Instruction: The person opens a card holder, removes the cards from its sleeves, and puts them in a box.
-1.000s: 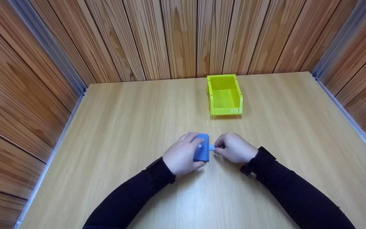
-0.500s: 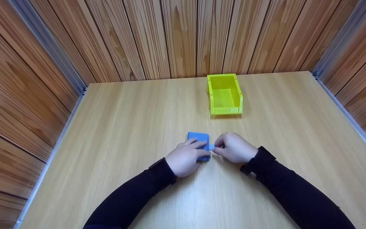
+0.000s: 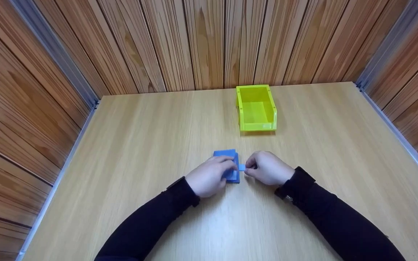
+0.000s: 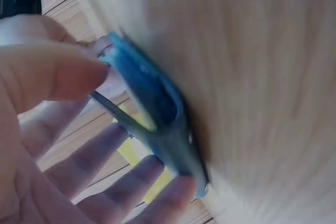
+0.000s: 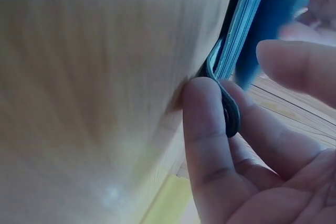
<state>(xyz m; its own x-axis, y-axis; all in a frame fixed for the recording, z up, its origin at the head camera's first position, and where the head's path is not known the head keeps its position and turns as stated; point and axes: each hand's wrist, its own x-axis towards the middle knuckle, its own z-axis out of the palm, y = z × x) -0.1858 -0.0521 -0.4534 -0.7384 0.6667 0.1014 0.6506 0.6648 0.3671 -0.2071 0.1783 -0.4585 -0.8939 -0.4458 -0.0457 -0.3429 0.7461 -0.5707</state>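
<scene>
A small blue wallet point(image 3: 224, 152) lies on the table between my hands. In the left wrist view its cover point(image 4: 181, 145) stands lifted from the rest, with a dark gap at the fold. My left hand point(image 3: 209, 176) holds this cover, thumb near its raised edge and fingers along the outer side. From the wallet's right edge sticks out a short strap point(image 3: 242, 167), which my right hand point(image 3: 269, 168) pinches between thumb and finger. Close up in the right wrist view, the strap point(image 5: 231, 114) curves between the fingertips, beside the wallet's stitched, layered edge point(image 5: 242, 30).
Behind the wallet, toward the back wall, stands a yellow open-fronted bin point(image 3: 258, 127) with nothing in it. Wood-plank walls point(image 3: 209, 43) close off the back and both sides of the table point(image 3: 140, 145).
My left hand's fingers have gone from lying spread across the wallet to bending at its right edge. The cover now sits raised and shifted left. My right hand stays on the strap.
</scene>
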